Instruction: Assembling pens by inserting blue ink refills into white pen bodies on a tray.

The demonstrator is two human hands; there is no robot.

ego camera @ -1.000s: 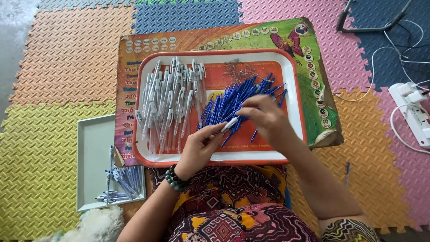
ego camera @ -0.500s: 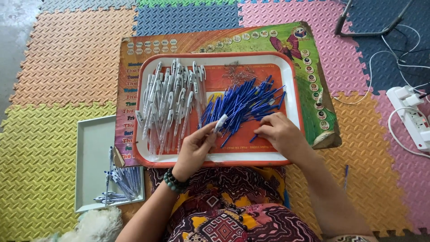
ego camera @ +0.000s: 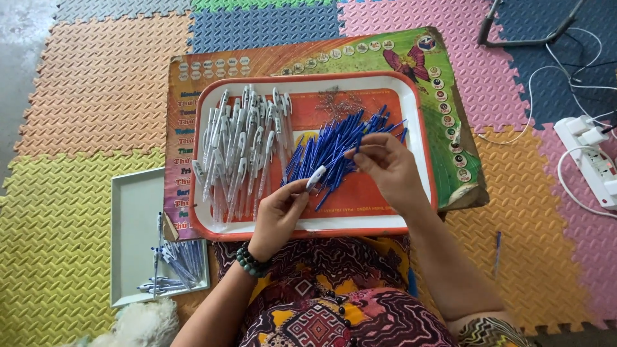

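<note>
Scanning left to right: a grey tray at lower left holds a few finished pens. On the red tray at centre, a heap of clear barrels lies left of a heap of blue refills.

Left hand, lower centre: one barrel is pinched between thumb and fingertips, held just over the refills. Long axis runs diagonally, lower left to upper right; the white end points up-right toward the right hand.

Right hand: fingers curled, tips pressed together on what looks like a single refill lifted from the heap; the grip itself is partly hidden.

Risks, as judged: the thin refill could miss the barrel's mouth if the two axes are not lined up. Neighbouring refills might be dragged off the heap. A light pinch could let the barrel roll.
</note>
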